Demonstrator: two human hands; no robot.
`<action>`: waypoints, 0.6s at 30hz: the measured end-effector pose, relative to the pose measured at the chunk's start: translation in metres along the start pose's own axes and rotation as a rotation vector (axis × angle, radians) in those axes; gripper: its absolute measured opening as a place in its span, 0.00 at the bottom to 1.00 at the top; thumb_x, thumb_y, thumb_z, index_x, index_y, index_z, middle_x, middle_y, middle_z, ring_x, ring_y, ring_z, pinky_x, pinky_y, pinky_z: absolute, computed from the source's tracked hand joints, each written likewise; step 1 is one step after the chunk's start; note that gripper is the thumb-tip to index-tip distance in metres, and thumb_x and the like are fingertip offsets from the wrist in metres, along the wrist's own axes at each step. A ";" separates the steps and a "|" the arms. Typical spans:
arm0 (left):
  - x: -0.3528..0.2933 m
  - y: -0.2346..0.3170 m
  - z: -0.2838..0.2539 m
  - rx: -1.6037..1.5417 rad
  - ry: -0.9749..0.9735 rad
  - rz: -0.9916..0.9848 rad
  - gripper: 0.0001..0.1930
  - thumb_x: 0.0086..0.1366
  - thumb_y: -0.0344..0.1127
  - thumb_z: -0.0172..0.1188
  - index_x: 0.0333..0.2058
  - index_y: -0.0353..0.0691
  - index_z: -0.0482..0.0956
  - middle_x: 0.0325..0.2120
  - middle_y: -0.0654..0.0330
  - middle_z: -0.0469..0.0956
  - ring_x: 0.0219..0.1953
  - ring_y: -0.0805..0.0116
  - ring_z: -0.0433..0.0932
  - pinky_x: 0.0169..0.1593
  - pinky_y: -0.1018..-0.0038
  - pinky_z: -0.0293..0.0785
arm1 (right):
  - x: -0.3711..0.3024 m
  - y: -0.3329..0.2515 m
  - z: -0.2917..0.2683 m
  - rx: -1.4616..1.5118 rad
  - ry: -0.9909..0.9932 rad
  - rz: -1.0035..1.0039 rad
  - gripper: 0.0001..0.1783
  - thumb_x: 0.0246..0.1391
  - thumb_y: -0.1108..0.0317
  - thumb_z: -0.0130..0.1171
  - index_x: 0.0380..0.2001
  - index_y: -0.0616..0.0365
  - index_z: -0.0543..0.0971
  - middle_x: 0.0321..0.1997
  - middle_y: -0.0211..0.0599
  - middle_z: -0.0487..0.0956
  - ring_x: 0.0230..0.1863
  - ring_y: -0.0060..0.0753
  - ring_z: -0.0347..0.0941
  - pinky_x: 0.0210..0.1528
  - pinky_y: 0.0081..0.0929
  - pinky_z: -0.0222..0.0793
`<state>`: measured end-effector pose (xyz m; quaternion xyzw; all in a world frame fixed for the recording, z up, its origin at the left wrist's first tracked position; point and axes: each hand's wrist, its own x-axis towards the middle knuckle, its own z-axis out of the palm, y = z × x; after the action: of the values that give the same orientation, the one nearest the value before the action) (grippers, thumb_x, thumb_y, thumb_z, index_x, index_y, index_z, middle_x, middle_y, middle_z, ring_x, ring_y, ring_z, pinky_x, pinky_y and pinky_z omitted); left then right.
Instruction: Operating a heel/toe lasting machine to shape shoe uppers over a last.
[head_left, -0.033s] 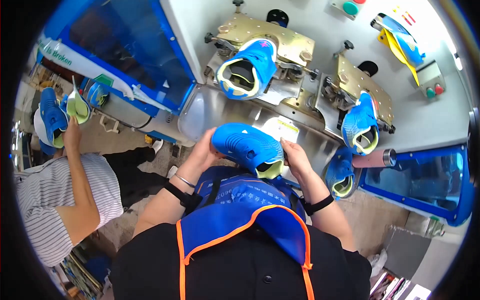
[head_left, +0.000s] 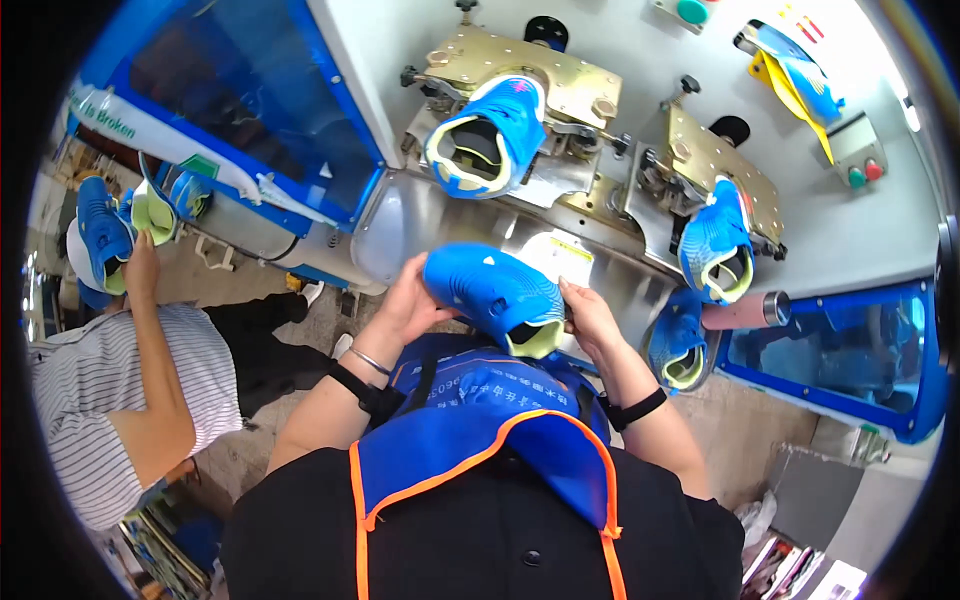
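A blue shoe upper (head_left: 490,285) with a pale green lining is held between my two hands, above my apron and in front of the steel machine. My left hand (head_left: 408,305) is closed on its toe end. At the opening end, my right hand (head_left: 592,315) grips the side, its fingers partly hidden behind the upper. Ahead, another blue shoe upper (head_left: 488,135) is fitted on the left metal clamp (head_left: 530,65), opening toward me. A third upper (head_left: 718,245) sits at the right clamp (head_left: 705,150).
One more blue shoe (head_left: 680,345) rests near my right, beside a pink bottle (head_left: 748,311). Blue-framed panels (head_left: 825,355) flank the machine. To the left, a person in a striped shirt (head_left: 140,390) holds a green-lined piece. Buttons (head_left: 866,175) are on the right wall.
The view has shifted very slightly, so the machine and its shoes appear a little further left. Both hands keep the same hold on the upper.
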<state>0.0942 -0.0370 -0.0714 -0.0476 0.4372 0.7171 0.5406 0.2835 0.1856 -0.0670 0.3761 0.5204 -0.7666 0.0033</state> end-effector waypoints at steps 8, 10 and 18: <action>0.035 -0.041 0.050 0.329 -0.397 -0.383 0.21 0.71 0.44 0.50 0.57 0.40 0.65 0.53 0.52 0.73 0.50 0.55 0.77 0.49 0.57 0.78 | -0.037 0.059 -0.046 0.434 0.348 0.143 0.14 0.66 0.55 0.49 0.42 0.55 0.71 0.29 0.30 0.73 0.15 0.15 0.59 0.16 0.16 0.59; 0.048 -0.052 0.069 0.331 -0.422 -0.498 0.19 0.71 0.39 0.51 0.57 0.42 0.65 0.50 0.52 0.76 0.49 0.54 0.79 0.46 0.60 0.81 | -0.078 0.050 -0.039 0.162 0.535 -0.069 0.20 0.64 0.54 0.49 0.54 0.52 0.67 0.39 0.34 0.74 0.20 0.18 0.65 0.18 0.19 0.65; 0.075 -0.109 0.189 0.370 -0.722 -0.686 0.20 0.71 0.40 0.50 0.59 0.46 0.64 0.53 0.56 0.74 0.53 0.56 0.76 0.54 0.55 0.75 | -0.195 0.067 -0.061 -0.889 0.891 -0.773 0.15 0.41 0.65 0.69 0.35 0.52 0.79 0.37 0.32 0.78 0.37 0.37 0.72 0.41 0.33 0.66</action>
<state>0.2292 0.1496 -0.0587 0.1580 0.3017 0.3806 0.8597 0.4844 0.1285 -0.0177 0.4048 0.8292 -0.2045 -0.3267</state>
